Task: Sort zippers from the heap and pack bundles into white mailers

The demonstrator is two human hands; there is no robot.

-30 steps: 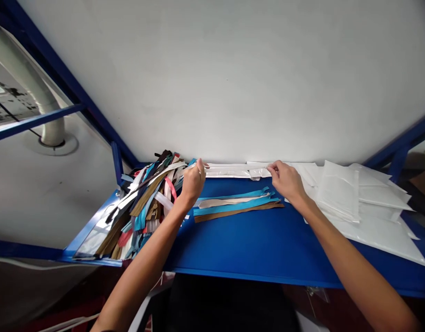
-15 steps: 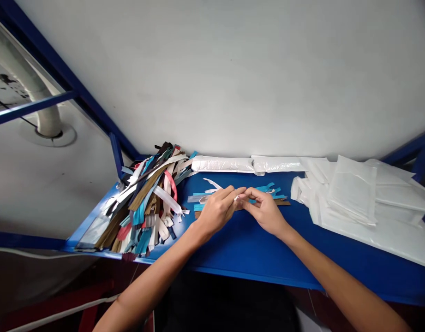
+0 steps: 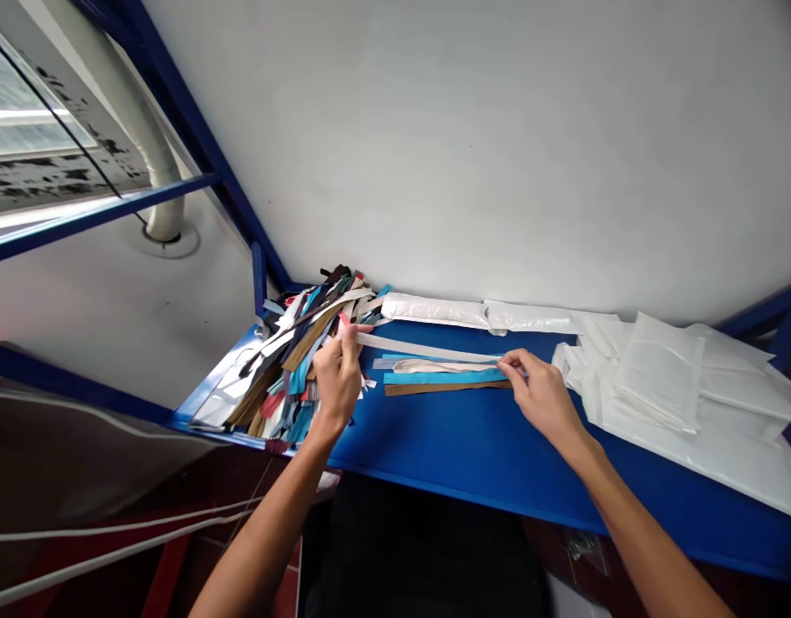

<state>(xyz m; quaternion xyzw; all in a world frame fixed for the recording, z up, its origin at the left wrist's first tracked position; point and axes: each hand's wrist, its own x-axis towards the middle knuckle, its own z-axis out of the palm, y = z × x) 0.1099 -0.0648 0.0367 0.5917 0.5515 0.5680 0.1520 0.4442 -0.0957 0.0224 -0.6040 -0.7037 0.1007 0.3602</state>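
Hands have moved apart: left hand (image 3: 339, 375) and right hand (image 3: 542, 396) pinch a white strip (image 3: 434, 348) stretched over the bench (image 3: 447, 433). Fingertip-only grip; pulling too hard could slip it.

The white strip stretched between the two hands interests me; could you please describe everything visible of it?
The white strip is long, narrow and flat, apparently fabric tape. It is pulled nearly straight, gripped by the left hand and the right hand, and slants slightly down towards the right. It passes over the blue table. Any teeth or slider are too small to tell.
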